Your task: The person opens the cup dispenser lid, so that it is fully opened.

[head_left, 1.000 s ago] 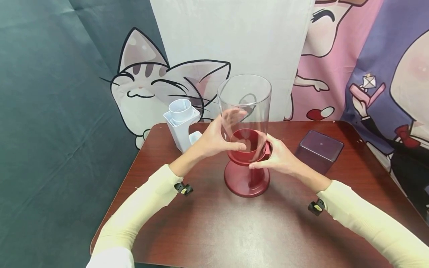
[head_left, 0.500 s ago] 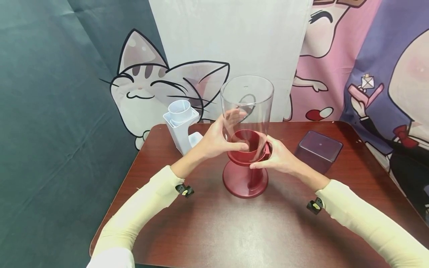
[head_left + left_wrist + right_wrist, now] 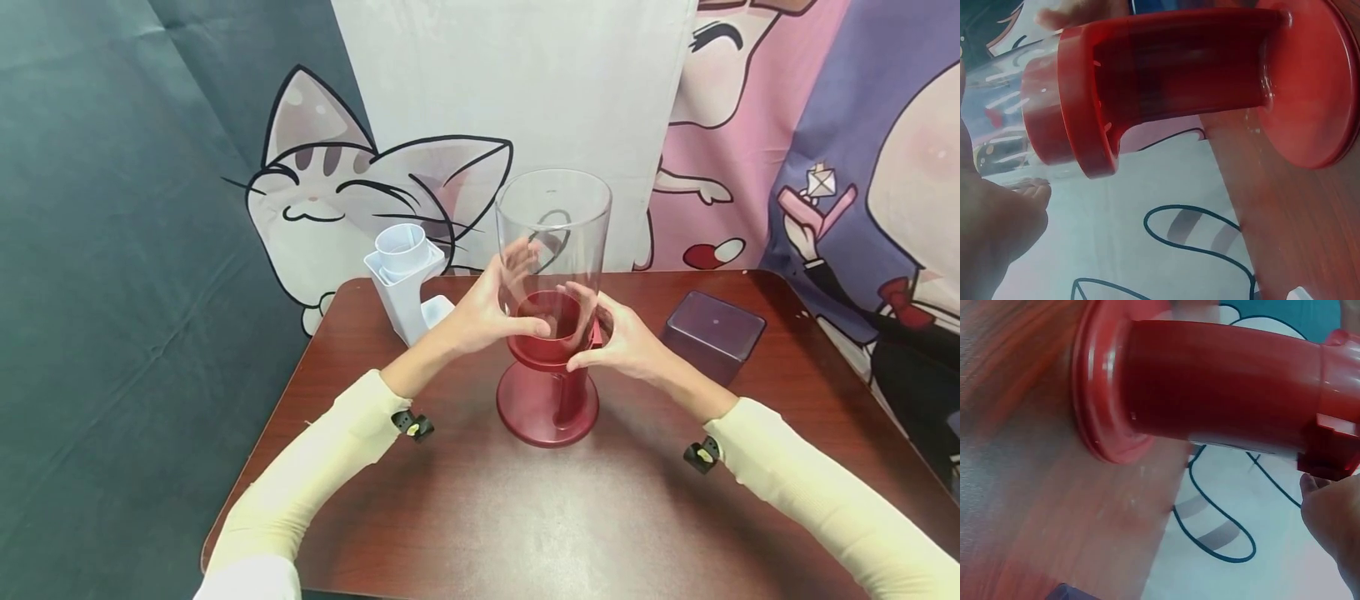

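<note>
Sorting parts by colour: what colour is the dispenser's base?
Dark red base, clearest in the head view.

The scene is lit evenly and brightly from above. Soft glare is spread across the worktop point(image 3: 525, 517) in front of the red stand point(image 3: 548, 400), and only faint shadows are cast around its base. Both wrist views are blurred, with the stand stretched and softened by closeness.

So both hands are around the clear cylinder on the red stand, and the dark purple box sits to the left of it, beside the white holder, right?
Not quite. The dark purple box sits to the right of the red stand, apart from the white holder, which is on the left. The head view shows this. The rest holds: left hand and right hand are around the clear cylinder.
</note>
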